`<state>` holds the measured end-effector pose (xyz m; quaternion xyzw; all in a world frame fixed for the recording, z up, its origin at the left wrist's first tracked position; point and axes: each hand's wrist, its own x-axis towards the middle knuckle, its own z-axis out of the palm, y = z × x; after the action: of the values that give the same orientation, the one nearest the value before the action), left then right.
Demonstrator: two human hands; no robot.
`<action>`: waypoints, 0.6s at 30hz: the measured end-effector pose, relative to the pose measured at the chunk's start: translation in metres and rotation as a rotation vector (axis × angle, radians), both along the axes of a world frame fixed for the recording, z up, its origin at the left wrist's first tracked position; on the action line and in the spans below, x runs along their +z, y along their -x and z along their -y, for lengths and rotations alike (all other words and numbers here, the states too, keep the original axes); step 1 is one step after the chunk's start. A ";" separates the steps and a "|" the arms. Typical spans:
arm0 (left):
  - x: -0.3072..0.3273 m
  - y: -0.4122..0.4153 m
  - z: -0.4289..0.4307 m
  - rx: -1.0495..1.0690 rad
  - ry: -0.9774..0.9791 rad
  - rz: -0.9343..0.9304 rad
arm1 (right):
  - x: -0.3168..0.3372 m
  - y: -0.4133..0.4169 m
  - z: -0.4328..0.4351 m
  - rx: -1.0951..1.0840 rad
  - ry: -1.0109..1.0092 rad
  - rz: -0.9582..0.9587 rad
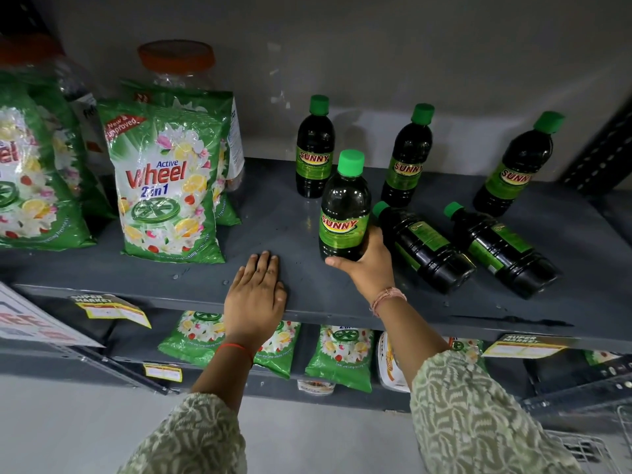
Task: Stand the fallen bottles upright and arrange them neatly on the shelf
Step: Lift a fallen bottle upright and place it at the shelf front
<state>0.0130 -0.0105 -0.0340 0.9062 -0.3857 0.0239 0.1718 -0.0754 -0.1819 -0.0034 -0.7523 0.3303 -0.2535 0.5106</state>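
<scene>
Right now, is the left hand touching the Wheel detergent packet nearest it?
Apart. The head view shows the left hand flat on the shelf, with bare shelf surface between its fingertips and the Wheel packet.

Lighting is dim and even, seemingly from above and in front. Soft shadows fall behind the upright Sunny bottles (314, 148) onto the pale back wall (393, 63). Glare glints on the Active Wheel detergent pouch (167, 186) and faintly on the grey shelf (273, 220). Wide-angle distortion bends the shelf edge and corners darken. The orange-lidded jar (176, 61) looks soft; the centre is sharp.
</scene>
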 end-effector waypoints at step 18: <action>0.001 0.000 0.000 -0.015 -0.048 -0.009 | 0.002 0.022 -0.026 -0.011 0.041 -0.071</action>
<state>0.0130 -0.0102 -0.0334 0.9073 -0.3920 0.0092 0.1518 -0.0973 -0.1561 -0.0009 -0.7693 0.3470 -0.2364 0.4815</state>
